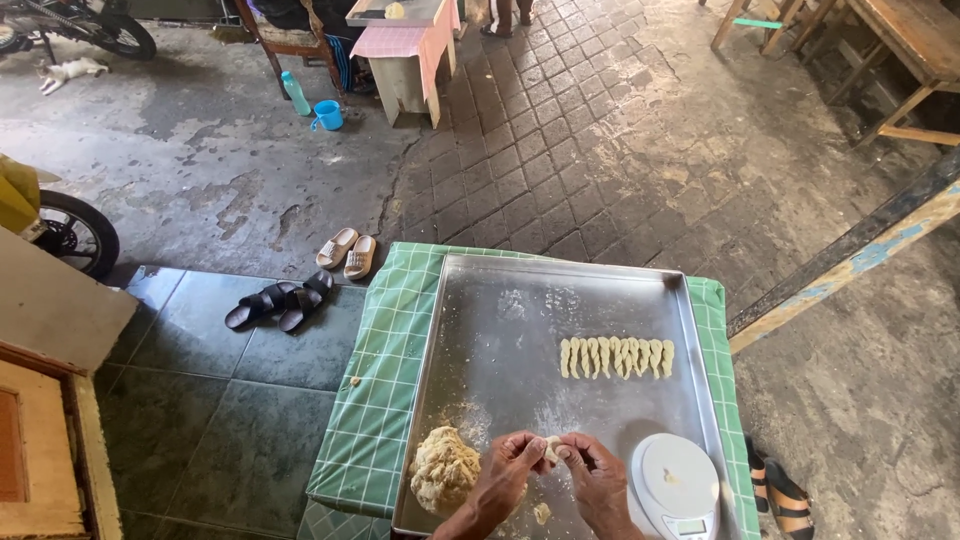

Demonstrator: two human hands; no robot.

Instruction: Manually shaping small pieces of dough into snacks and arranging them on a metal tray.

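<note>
Both hands work over the near edge of a large metal baking tray. The left hand and right hand are drawn together, fingertips pinched on 1 small dough piece held between them, just above the tray surface.

Judgement on method: the piece is soft and small, so light, even fingertip pressure from both sides would keep its thickness uniform; shaping close over the tray limits loss if it slips.

The dough mass lies on the tray just beside the left hand. A white kitchen scale sits just beside the right hand. A row of twisted dough strips lies further up the tray, well apart from both hands. The tray rests on a green checked tablecloth.
</note>
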